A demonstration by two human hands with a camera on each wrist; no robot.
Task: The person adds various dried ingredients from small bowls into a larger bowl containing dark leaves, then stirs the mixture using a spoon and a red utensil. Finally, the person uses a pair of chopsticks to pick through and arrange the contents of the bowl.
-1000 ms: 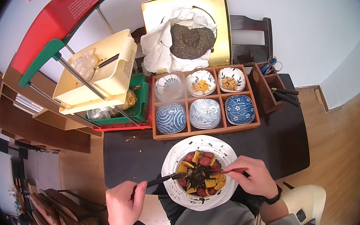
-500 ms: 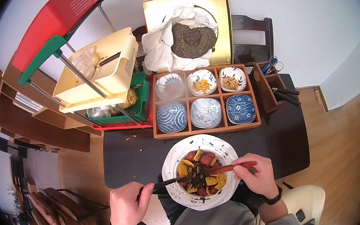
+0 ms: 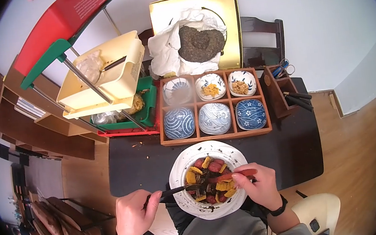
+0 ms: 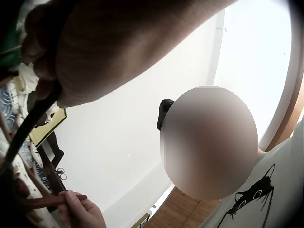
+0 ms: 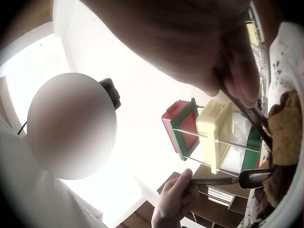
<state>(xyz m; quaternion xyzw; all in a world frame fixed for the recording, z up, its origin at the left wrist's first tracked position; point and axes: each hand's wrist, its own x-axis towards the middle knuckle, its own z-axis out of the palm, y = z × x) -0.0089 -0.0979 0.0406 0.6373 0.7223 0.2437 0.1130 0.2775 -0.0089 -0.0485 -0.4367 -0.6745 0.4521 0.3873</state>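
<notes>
Before the person is a white bowl (image 3: pixel 179 167) with a wide rim, holding red dates (image 3: pixel 214 166), yellow pieces (image 3: pixel 190 177) and dark leaf-like bits, some of which are scattered on the rim. The left hand (image 3: pixel 134 216) grips the black handle of a spoon (image 3: pixel 172 191), whose head rests among the contents at the bowl's left. From the right, the right hand (image 3: pixel 258 188) pinches reddish wooden tongs (image 3: pixel 245 173); their tips reach into the middle of the food. In the right wrist view the spoon (image 5: pixel 254 179) and a yellow piece (image 5: pixel 286 135) show close up.
Behind the bowl, a wooden divided box (image 3: pixel 216 137) holds several small patterned dishes. A tiered rack with a cream bin (image 3: pixel 114 81) stands left, a wooden tool holder (image 3: pixel 278 93) right. A dark pressed cake (image 3: pixel 200 44) lies on white paper at the back.
The right hand first shifted outward and up with the tongs, then came back left, tips over the bowl's middle. The left hand and spoon moved only slightly right.
</notes>
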